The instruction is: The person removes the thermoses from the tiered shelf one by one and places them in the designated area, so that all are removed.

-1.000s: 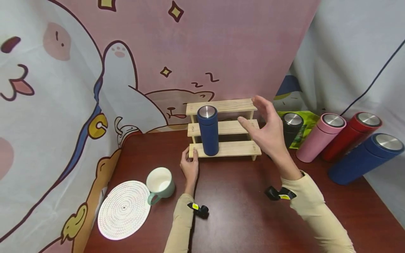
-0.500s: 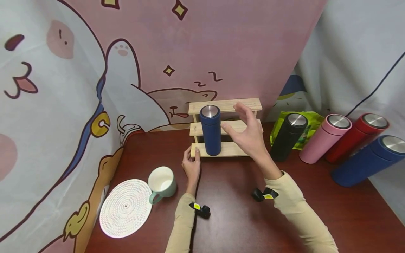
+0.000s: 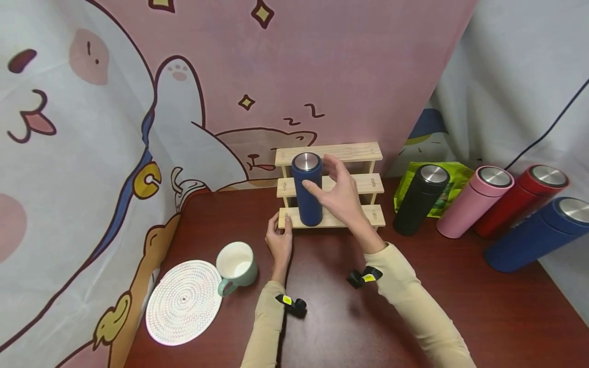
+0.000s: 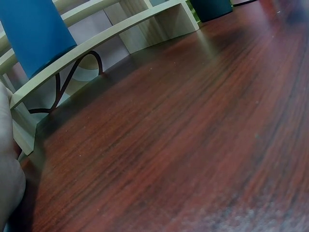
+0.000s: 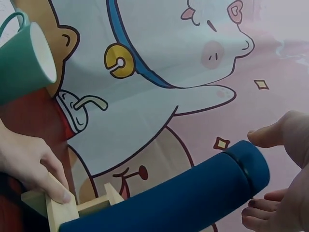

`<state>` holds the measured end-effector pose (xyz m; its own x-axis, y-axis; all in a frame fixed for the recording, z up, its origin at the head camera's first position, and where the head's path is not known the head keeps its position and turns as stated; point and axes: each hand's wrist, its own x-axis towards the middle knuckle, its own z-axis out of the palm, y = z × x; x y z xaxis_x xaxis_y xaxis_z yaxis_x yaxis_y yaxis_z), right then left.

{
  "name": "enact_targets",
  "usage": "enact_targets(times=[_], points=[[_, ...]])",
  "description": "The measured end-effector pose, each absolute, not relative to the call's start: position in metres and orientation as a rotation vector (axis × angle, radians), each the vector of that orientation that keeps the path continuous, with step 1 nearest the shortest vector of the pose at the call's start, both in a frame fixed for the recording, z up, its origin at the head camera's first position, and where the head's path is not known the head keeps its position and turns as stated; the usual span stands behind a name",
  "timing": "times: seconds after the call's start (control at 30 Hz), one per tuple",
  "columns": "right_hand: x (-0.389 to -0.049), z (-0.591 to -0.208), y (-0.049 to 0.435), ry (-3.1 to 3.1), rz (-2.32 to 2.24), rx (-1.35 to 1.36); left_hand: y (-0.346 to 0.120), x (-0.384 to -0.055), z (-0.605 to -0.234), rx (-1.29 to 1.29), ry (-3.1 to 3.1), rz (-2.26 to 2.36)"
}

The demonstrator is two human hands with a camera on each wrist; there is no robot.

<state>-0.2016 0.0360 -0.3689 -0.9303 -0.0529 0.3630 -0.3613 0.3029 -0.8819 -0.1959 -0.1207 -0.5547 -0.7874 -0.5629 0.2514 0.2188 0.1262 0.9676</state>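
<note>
A blue thermos [image 3: 309, 197] with a steel-topped lid stands upright on the lowest tier of a three-tier wooden shelf [image 3: 349, 215], near its left end. My left hand [image 3: 278, 243] grips that left end, thumb on top of the board; its other fingertips are partly hidden. My right hand [image 3: 339, 200] reaches in from the right with thumb and fingers spread apart, at the thermos's upper part. In the right wrist view the thumb [image 5: 270, 135] is close to the lid, and the curved fingers lie beyond it; whether they touch cannot be told.
To the right stand a black thermos [image 3: 421, 199], a pink one [image 3: 474, 202], a red one [image 3: 522, 199] and another blue one [image 3: 534, 235]. A green packet [image 3: 453, 179] lies behind them. At left are a mug [image 3: 246, 271] and a round woven mat [image 3: 184, 306].
My right hand has moved left across the shelf to the blue thermos, uncovering the black thermos. The left hand stays at the shelf's end. The head view has shifted slightly.
</note>
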Motion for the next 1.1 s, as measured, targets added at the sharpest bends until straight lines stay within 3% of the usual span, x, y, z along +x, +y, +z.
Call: enact_targets(times=[0.57, 1.1], points=[[-0.221, -0.372, 0.022, -2.395, 1.628, 0.398, -0.121, -0.196, -0.554, 0.339, -1.818, -1.735], [-0.212, -0.376, 0.034, -2.337, 1.591, 0.488, -0.119, -0.194, -0.550, 0.372, -1.847, -1.718]])
